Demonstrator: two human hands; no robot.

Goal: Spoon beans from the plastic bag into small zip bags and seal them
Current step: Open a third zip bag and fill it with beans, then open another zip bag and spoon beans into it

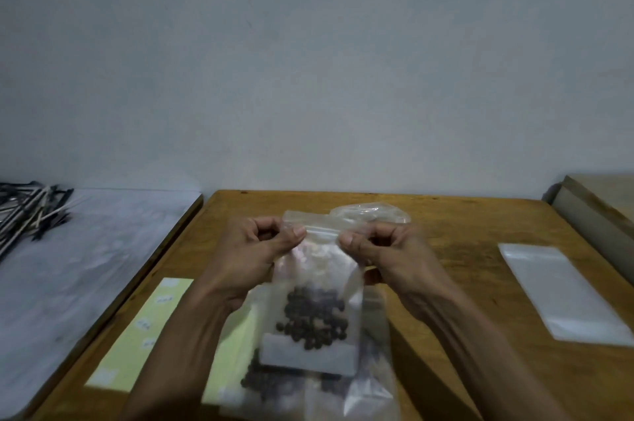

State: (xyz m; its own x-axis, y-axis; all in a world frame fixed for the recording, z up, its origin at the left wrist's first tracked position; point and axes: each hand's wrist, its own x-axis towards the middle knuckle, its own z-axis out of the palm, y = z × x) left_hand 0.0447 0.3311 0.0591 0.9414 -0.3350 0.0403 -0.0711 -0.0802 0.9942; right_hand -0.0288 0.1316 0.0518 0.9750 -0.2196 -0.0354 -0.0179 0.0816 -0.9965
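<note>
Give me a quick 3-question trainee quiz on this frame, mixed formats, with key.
1. True or false: both the left hand and the right hand pinch the top strip of the small zip bag.
2. Multiple choice: where do the beans sit in the held bag? A) near the top strip B) in the lower half C) none inside
3. Fill in: the stack of empty zip bags lies on the wooden table to the person's ____.

Key: 1 true; 2 B; 3 right
</note>
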